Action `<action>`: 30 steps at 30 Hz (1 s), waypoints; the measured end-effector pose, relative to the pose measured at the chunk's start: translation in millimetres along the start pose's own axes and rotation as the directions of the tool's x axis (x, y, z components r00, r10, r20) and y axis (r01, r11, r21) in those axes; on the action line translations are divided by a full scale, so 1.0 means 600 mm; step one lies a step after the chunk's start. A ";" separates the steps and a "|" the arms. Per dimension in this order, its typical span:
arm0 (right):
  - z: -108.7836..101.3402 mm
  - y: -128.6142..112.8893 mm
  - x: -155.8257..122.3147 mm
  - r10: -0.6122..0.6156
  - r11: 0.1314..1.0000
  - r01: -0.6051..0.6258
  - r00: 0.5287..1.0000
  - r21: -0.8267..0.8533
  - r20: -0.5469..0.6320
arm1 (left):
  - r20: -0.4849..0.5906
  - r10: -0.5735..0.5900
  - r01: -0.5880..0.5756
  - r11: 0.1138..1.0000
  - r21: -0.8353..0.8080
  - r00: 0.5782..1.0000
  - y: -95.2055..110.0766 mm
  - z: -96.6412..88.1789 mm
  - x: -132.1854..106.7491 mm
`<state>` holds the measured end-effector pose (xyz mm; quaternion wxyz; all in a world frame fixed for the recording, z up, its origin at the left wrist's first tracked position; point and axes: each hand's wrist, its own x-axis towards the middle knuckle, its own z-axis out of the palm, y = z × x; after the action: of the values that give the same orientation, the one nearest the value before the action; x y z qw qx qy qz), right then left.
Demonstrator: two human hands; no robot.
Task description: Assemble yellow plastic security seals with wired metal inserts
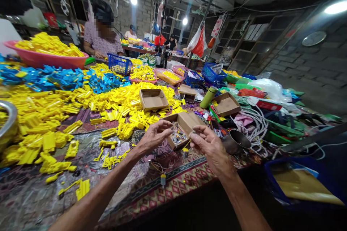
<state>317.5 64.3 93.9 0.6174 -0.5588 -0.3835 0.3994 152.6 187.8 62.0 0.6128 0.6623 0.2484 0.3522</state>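
My right hand (pixel 210 146) pinches a thin yellow wire between thumb and fingers. From that wire hangs a small motor (pixel 185 152) with a yellow end, just in front of a cardboard box (pixel 187 122). Inside the box lie several small metal motors with wires (pixel 177 135). At the box's left edge is my left hand (pixel 158 135), its fingers loosely bent and apart, with nothing visible in them. Another small motor (pixel 163 179), its wires looped upward, is nearer the front edge of the patterned cloth (pixel 151 202).
Heaps of yellow plastic parts (pixel 48 115) and blue parts (pixel 62 77) spread to the left. Beyond are another cardboard box (pixel 153 100), a green flask (pixel 208 97) and a pink basin (pixel 46 57). A dark metal cup (pixel 237 140) and coiled cable (pixel 253 126) stand right. A person sits across.
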 end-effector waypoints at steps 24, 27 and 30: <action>0.189 0.023 -0.032 0.120 0.979 -0.009 0.835 -0.206 0.537 | 0.064 -0.223 0.231 0.906 -0.354 0.973 0.019 -0.105 -0.213; 0.206 0.028 -0.025 0.138 0.980 -0.031 0.821 -0.199 0.555 | 0.062 -0.203 0.212 0.921 -0.328 0.977 0.022 -0.120 -0.219; 0.226 0.030 -0.025 0.103 0.974 0.027 0.833 -0.225 0.544 | 0.030 -0.207 0.207 0.935 -0.289 0.978 0.020 -0.132 -0.222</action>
<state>185.9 103.3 86.4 0.4058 -0.4931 -0.5761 0.5102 6.7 135.1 52.4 0.7368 0.5353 0.2626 0.3187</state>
